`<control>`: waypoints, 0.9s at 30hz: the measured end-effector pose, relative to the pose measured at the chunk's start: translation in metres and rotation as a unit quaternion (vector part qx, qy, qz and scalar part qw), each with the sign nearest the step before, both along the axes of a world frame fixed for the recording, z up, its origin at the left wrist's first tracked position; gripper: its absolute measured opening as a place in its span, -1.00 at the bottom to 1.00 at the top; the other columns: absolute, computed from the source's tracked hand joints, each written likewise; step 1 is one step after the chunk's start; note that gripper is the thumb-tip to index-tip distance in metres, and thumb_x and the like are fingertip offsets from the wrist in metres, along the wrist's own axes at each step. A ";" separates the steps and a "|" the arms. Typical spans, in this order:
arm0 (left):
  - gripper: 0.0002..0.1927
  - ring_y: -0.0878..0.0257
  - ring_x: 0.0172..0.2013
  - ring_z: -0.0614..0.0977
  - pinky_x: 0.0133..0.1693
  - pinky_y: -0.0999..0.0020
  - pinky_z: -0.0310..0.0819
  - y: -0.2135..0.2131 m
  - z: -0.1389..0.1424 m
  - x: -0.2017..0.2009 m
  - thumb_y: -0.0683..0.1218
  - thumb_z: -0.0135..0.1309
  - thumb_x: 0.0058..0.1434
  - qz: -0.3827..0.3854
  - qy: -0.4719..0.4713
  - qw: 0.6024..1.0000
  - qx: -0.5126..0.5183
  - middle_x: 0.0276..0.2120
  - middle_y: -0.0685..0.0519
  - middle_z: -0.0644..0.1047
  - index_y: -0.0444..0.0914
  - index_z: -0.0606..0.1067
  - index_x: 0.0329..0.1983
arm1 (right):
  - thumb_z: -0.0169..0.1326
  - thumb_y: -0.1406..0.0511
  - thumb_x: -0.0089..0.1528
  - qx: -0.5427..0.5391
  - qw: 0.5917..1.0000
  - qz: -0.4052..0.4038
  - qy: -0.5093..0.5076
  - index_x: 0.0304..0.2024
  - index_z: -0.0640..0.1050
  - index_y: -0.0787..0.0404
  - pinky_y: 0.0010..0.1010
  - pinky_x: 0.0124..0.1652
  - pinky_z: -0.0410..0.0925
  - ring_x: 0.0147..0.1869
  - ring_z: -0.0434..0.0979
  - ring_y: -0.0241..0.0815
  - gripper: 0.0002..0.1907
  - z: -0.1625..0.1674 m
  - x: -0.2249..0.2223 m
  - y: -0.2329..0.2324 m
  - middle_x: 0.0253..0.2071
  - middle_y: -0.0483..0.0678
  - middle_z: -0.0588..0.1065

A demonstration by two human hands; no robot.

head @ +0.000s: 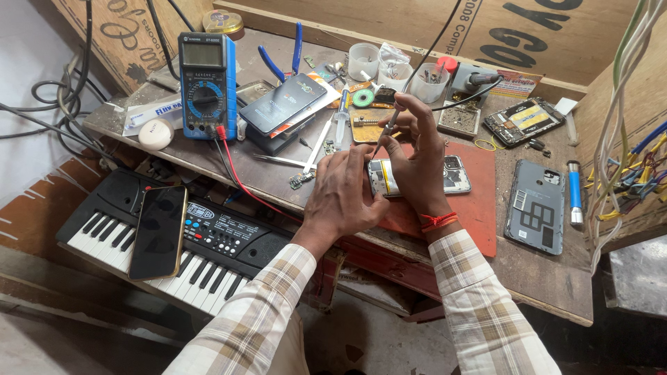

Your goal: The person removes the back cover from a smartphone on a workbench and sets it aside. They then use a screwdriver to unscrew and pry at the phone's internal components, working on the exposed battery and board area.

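— What is seen at ten o'clock on the surface (528, 278)?
— A blue multimeter (206, 85), with blue-handled pliers (285, 59) behind it.
— And at eight o'clock?
— A small keyboard (208, 250) is set below, a dark phone (159, 231) laid across its keys. A grey back cover (535, 206) is seen at three o'clock.

- I see a worn wooden workbench (556, 278) carrying a red mat (479, 208); a blue multimeter (206, 85); blue-handled pliers (283, 59); a grey phone back cover (535, 206); three white cups (392, 69).

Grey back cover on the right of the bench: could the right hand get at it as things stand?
Probably yes, once freed: the grey back cover lies uncovered beside the red mat, but the right hand holds a soldering iron.
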State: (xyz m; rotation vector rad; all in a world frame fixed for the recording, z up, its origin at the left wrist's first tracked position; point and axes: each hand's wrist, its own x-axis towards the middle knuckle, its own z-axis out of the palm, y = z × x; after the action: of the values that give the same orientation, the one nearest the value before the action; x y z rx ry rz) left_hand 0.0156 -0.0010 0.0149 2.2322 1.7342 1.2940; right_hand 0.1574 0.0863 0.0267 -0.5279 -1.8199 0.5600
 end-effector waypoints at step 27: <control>-0.28 -0.08 0.03 0.54 0.22 -0.10 0.17 0.003 -0.001 -0.001 0.05 0.21 -0.05 0.004 0.020 1.000 0.000 -0.12 -0.20 0.53 -0.33 0.30 0.16 | 0.04 0.61 0.43 0.026 0.989 -0.126 0.075 0.35 0.22 0.22 -0.49 0.00 0.51 0.04 0.56 -0.25 -0.49 0.016 0.126 -0.031 -0.03 0.05 0.49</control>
State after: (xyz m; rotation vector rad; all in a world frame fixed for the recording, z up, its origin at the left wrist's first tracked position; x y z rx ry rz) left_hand 0.0151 0.0019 0.0143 2.2696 1.7577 1.2592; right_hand 0.2831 0.0556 0.0424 -0.6517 -1.5913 0.3692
